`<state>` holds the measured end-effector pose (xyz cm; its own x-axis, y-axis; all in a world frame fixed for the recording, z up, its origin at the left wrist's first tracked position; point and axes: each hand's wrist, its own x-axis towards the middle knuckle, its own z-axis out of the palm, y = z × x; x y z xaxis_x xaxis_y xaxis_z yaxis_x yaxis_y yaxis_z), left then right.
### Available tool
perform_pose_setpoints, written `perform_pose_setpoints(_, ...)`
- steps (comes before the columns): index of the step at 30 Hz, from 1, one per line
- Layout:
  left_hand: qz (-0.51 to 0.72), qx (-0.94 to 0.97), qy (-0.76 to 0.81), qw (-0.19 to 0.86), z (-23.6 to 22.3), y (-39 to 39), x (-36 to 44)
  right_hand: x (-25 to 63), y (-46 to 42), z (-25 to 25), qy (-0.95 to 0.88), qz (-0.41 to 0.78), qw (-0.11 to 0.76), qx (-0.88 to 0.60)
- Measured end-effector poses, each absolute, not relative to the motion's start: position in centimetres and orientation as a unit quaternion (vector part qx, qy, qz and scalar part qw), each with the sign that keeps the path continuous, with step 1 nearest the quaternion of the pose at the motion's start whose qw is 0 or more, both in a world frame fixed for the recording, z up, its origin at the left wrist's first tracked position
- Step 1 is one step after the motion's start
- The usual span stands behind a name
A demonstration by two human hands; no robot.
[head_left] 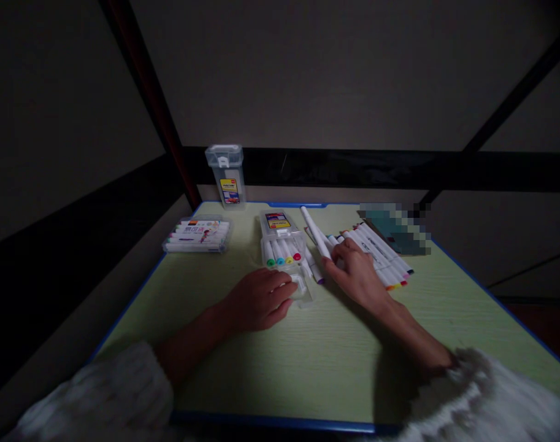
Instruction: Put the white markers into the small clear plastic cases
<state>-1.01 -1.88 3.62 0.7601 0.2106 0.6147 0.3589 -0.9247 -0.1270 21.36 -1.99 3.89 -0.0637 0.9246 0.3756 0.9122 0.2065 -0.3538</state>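
My right hand [357, 270] is closed on a white marker [313, 227], gripped near its lower end and tilted up to the left. Under and beside that hand lies a spread of white markers [376, 248], some with coloured ends. Left of it, a clear plastic marker case [280, 228] lies on its side, its open end toward me. Green, blue, yellow and red marker ends show inside. My left hand [264, 299] has its fingers curled over the case's clear lid [303, 293], which lies folded out on the table. A purple-ended marker [317, 273] rests beside the case.
A closed clear case [227, 178] with a yellow label stands upright at the back left. A flat case of white markers [197, 235] lies at the left edge. A teal flat item [392, 230], partly blurred, is at the back right. The table [280, 380] has blue edging.
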Motion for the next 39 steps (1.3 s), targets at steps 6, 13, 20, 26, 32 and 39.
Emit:
perform_pose_setpoints(6, -0.370, -0.897, -0.205, 0.130, 3.3, -2.0, -1.1, 21.1, -2.6, 4.6, -0.726, -0.023, 0.344, -0.595)
perform_pose_setpoints(13, -0.406, -0.881, -0.232, 0.073, 3.1, -1.8, -1.0, 20.4, -3.5, 5.3, -0.762, -0.035, 0.390, -0.515)
perform_pose_setpoints(20, -0.431, -0.865, -0.255, 0.044, 3.0, -1.8, -1.0, 20.3, -3.9, 5.5, -0.827, -0.054, 0.355, -0.433)
perform_pose_setpoints(26, -0.422, -0.870, -0.247, 0.053, 2.8, -1.5, -0.9, 20.1, -4.0, 5.7, -0.860, -0.055, 0.322, -0.393)
perform_pose_setpoints(32, -0.395, -0.876, -0.269, 0.057, 2.9, -1.8, -0.9, 20.1, -4.1, 5.8, -0.881, -0.066, 0.300, -0.359)
perform_pose_setpoints(39, -0.410, -0.868, -0.280, 0.020, 2.9, -1.7, -0.9, 20.2, -4.1, 5.8, -0.864, -0.089, 0.345, -0.355)
